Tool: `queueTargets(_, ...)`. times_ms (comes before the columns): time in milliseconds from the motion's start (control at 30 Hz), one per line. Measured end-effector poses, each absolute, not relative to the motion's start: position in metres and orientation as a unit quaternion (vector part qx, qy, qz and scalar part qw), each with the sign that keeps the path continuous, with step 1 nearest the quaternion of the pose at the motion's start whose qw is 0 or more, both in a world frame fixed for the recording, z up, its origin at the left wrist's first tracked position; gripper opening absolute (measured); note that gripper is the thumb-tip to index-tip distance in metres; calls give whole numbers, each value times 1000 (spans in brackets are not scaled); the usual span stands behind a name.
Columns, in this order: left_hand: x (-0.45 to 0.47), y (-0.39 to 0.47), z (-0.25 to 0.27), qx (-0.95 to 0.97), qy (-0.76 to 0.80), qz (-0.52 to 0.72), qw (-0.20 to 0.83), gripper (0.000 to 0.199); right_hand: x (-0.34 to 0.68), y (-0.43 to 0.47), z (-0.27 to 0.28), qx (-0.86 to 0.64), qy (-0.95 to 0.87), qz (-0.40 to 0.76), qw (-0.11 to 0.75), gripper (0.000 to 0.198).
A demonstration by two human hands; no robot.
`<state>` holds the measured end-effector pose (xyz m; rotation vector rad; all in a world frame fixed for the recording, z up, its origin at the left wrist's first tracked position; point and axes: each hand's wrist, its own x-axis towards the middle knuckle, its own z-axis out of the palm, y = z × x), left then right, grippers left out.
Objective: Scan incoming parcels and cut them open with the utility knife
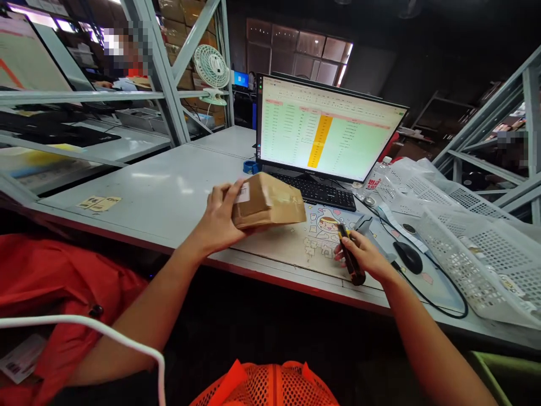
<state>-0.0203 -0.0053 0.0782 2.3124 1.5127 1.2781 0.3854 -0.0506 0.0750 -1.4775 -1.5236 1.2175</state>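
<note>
My left hand [222, 217] is closed on the left end of a small brown cardboard box [279, 200], which is tilted above the desk's front part. Shiny tape and a white label show on the box. In my right hand [363, 254] is a dark utility knife [351, 256] with yellow parts, its thick end pointing down towards me. The fingers wrap round its handle; whether the blade is out I cannot tell. Under both hands lies a desk mat [313, 248] with a cartoon print.
Behind the box stand a black keyboard [333, 194] and a monitor [325, 129] showing a spreadsheet. To the right are a mouse [408, 257], cables and white plastic baskets [477, 265]. A blue tape roll [251, 167] sits left of the monitor. A clip fan [212, 67] hangs on the metal frame.
</note>
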Motion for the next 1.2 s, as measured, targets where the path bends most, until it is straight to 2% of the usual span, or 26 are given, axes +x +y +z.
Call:
queueTargets(67, -4, -22, 109, 782, 507, 359, -48, 115, 387, -54, 88, -580, -609, 411, 352, 59)
queueTargets(133, 18, -36, 129, 793, 519, 304, -97, 110, 378, -60, 104, -581, -648, 340, 357, 52)
queueTargets(233, 51, -54, 136, 798, 527, 268, -119, 104, 349, -67, 122, -568, -710, 242, 340, 47)
queueTargets(367, 74, -73, 127, 798, 520, 274, -130, 94, 304, -67, 129, -544, -771, 119, 308, 56)
queueTargets(500, 78, -83, 121, 790, 536, 258, -148, 90, 270, -70, 133, -628, -748, 19, 214, 64)
queueTargets(700, 73, -85, 118, 771, 561, 246, -175, 86, 244, -96, 131, -698, -714, -2, 59, 67)
queueTargets(867, 72, -90, 110, 788, 534, 244, -183, 92, 242, -116, 117, -711, -703, 25, -7, 65)
queueTargets(1100, 23, -82, 99, 772, 531, 314, -149, 97, 288, -121, 103, -642, -766, 25, -10, 57)
queueTargets(1200, -8, -70, 94, 779, 495, 362, -131, 106, 313, -106, 114, -583, -808, 5, 80, 49)
